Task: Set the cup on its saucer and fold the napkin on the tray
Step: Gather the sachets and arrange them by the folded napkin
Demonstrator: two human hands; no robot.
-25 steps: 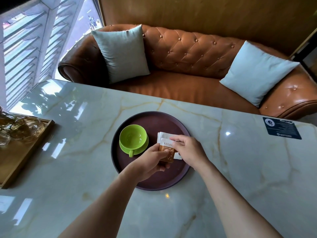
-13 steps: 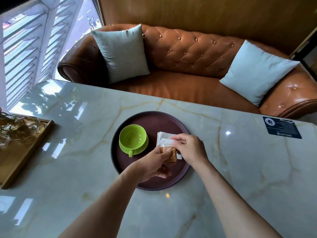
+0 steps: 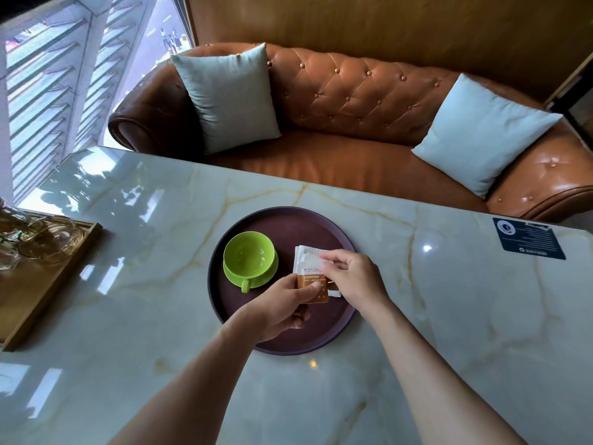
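At frame centre on the tray (image 3: 256,343), beside the cup (image 3: 249,259), we pinch the napkin (image 3: 307,261) with both hands (image 3: 282,308) (image 3: 354,277); it looks light and limp, best held by its edges.

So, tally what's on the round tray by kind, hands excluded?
Green cup: 1
Green saucer: 1
White napkin: 1
Brown-and-white sachet: 1
Total: 4, all on the round tray

I'm in a café or lounge: marble table (image 3: 449,316), tufted leather sofa (image 3: 353,101) with cushions (image 3: 227,97), wood-panelled wall (image 3: 385,24).
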